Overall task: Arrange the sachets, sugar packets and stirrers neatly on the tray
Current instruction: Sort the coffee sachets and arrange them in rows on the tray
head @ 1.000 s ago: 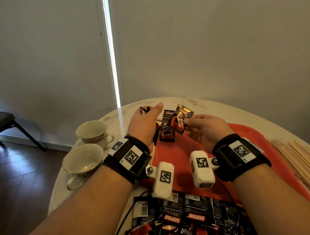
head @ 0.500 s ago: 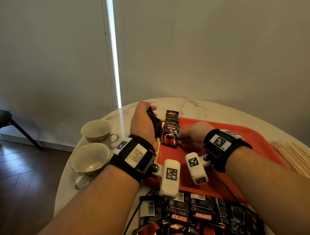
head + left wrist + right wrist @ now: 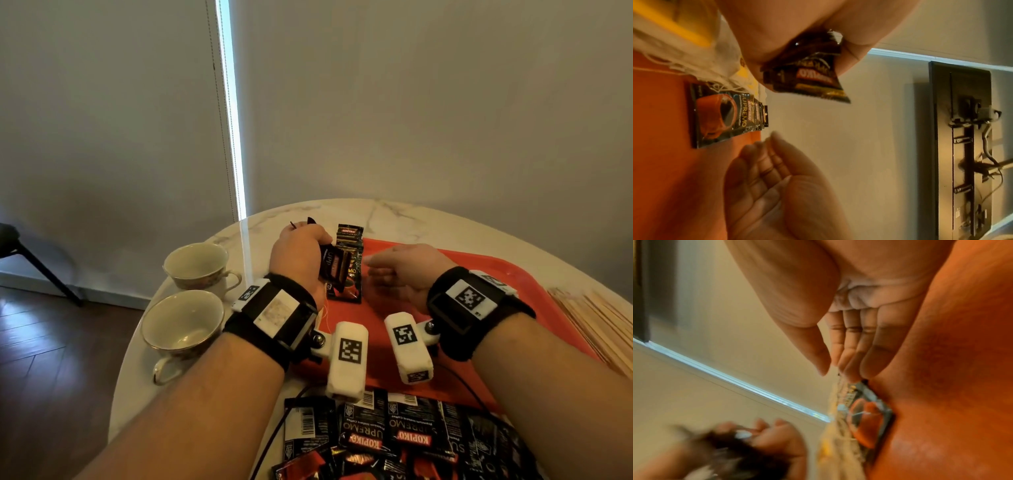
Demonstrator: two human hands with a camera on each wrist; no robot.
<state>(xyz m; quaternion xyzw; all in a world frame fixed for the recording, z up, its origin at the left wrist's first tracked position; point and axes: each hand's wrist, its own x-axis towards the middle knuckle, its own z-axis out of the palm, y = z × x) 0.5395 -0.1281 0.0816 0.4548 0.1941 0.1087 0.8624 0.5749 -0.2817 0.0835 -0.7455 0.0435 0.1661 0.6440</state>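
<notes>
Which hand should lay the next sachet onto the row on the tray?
Right hand: it is empty beside the sachet row on the tray, while the left hand grips the sachet bundle.

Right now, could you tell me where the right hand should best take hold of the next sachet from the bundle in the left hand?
Probably by the free lower corner of the sachet bundle, coming from the tray side. The left hand grips the bundle's upper end, so only that corner sticks out clear. The right hand, fingers loose and empty, is already beside it and could pinch that flat edge between thumb and forefinger.
</notes>
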